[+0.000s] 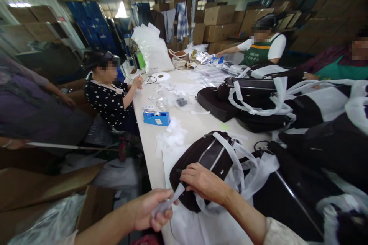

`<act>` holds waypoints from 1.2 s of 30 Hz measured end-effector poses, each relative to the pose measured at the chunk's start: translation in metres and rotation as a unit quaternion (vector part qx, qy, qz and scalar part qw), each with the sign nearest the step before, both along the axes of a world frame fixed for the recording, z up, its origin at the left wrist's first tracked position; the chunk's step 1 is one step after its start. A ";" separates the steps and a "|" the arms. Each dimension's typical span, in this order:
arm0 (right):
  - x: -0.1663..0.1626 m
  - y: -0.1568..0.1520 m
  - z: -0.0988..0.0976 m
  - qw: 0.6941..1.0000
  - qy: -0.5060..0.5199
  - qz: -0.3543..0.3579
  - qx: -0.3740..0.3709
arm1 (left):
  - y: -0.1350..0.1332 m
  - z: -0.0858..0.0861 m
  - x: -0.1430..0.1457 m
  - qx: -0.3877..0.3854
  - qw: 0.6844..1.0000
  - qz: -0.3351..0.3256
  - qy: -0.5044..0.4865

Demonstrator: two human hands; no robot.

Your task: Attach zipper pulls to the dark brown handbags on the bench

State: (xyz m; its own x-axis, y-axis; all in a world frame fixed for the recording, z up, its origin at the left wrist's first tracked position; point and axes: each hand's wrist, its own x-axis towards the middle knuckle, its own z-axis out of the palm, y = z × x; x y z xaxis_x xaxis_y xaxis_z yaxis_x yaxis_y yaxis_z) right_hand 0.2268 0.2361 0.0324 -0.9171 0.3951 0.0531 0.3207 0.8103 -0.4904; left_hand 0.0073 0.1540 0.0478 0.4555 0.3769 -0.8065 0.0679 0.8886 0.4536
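A black handbag [205, 151] lies on the white table, its handles wrapped in thin white sheet. My right hand [202, 182] is over the near left end of this bag, fingers curled against it; what lies under the fingertips is hidden. Just left of it, my left hand [155, 208] pinches a whitish strip [178, 192] between thumb and fingers. The strip's upper end points toward the bag's end, close to my right fingertips. White paper [198, 226] is spread beneath the bag.
A blue tape dispenser [156, 118] stands beyond small white paper pieces [172, 134]. More black bags [253, 101] with wrapped handles are piled at right. A co-worker [107, 92] sits at the left table edge; others work across the table. An open carton [94, 210] stands at lower left.
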 end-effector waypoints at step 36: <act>0.008 0.002 -0.015 0.986 0.150 -0.062 -0.044 | 0.037 0.044 0.031 0.507 0.678 -0.307 0.434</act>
